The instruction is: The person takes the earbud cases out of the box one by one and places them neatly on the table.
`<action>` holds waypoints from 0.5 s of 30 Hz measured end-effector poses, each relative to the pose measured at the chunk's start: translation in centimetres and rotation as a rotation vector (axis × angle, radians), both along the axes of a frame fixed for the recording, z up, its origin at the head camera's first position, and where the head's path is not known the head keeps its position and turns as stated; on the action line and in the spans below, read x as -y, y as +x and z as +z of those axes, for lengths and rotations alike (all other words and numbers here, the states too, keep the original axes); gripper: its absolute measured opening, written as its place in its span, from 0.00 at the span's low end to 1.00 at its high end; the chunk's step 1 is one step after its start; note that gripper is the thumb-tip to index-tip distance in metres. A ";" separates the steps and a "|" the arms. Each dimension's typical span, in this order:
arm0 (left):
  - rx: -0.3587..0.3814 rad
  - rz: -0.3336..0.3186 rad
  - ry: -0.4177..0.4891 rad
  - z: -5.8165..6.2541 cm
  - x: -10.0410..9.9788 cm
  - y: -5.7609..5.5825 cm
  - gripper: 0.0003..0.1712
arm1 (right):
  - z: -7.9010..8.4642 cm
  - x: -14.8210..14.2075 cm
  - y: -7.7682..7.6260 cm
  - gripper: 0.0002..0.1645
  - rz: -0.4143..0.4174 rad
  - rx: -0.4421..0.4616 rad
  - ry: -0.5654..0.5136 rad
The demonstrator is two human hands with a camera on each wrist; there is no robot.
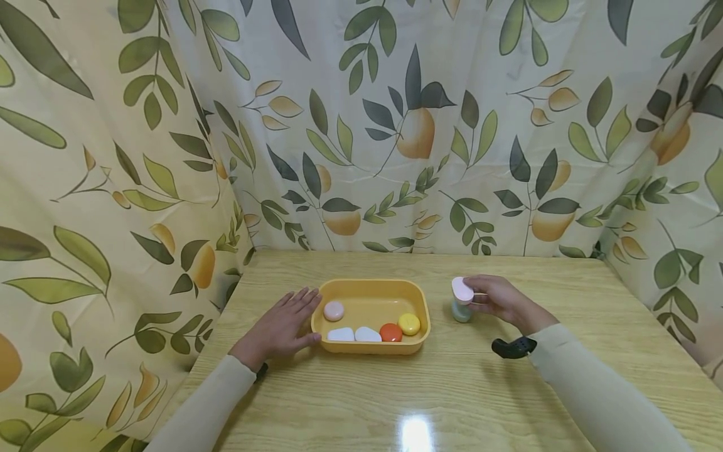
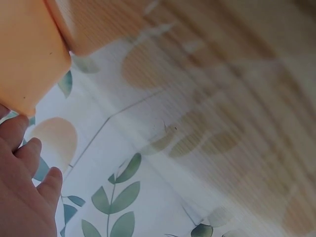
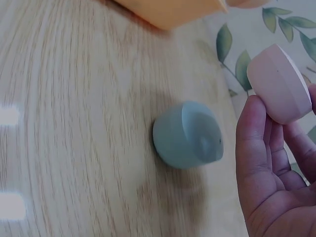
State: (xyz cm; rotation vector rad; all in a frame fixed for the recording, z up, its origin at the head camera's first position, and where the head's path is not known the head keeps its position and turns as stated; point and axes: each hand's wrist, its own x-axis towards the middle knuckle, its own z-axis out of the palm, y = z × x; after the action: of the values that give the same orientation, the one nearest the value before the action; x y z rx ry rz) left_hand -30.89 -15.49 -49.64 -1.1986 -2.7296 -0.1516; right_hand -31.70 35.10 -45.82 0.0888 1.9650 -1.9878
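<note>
In the head view, my right hand [image 1: 499,301] pinches a pale pink rounded block [image 1: 462,289] between thumb and fingers. Beneath it, a grey-green rounded block [image 1: 460,313] stands on the table; the right wrist view shows a gap between the pink block [image 3: 277,85] and the grey-green block [image 3: 183,136]. A yellow-orange tray [image 1: 373,349] lies to the left of both. My left hand [image 1: 279,328] is spread flat at the tray's left end, its fingers at the rim. In the left wrist view only some fingers [image 2: 47,185] show beside the tray wall [image 2: 29,59].
Inside the tray are a pink round piece [image 1: 334,311], two white pieces [image 1: 341,334], an orange-red piece [image 1: 391,333] and a yellow piece [image 1: 409,324]. A leaf-and-fruit patterned curtain [image 1: 384,188] hangs behind and beside the wooden table [image 1: 339,402].
</note>
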 end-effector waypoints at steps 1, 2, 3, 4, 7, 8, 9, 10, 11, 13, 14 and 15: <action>-0.005 -0.001 0.002 0.0 0.0 0.0 0.50 | 0.0 -0.2 0.0 0.18 0.001 -0.003 0.000; -0.009 -0.004 0.006 -0.1 0.0 0.0 0.50 | -0.1 -0.3 0.1 0.18 -0.005 -0.002 0.002; -0.012 -0.005 0.010 -0.1 0.0 0.0 0.50 | -0.1 -0.5 0.1 0.18 -0.012 0.000 0.004; -0.013 -0.006 0.012 -0.1 0.0 0.0 0.50 | -0.1 -0.6 0.2 0.19 -0.012 -0.002 0.009; -0.018 -0.004 0.009 -0.2 0.1 0.0 0.50 | -0.2 -1.1 0.3 0.22 -0.008 -0.001 0.025; -0.017 -0.002 0.007 -0.2 0.2 -0.1 0.50 | -0.3 -1.2 0.3 0.22 -0.015 0.004 0.028; -0.016 0.000 0.002 -0.2 0.2 -0.1 0.50 | -0.3 -1.3 0.3 0.21 -0.016 0.007 0.029; -0.015 0.001 -0.002 -0.2 0.2 -0.1 0.50 | -0.3 -1.5 0.3 0.21 -0.021 0.012 0.030; -0.011 0.003 -0.004 -0.2 0.2 -0.1 0.50 | -0.4 -1.6 0.3 0.20 -0.022 0.016 0.030; -0.007 0.003 -0.007 -0.2 0.2 -0.2 0.49 | -0.5 -1.9 0.3 0.21 -0.026 0.019 0.032; -0.004 0.003 -0.011 -0.1 0.2 -0.2 0.50 | -0.5 -2.0 0.4 0.21 -0.027 0.020 0.034; -0.005 0.005 -0.018 -0.1 0.1 -0.2 0.50 | -0.6 -2.2 0.4 0.21 -0.025 0.020 0.036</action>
State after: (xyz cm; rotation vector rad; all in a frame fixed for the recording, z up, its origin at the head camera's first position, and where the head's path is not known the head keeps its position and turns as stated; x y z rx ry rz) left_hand -31.13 -15.64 -49.77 -1.1951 -2.7353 -0.1235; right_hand -31.27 37.32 -46.39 0.1422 1.9966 -1.9599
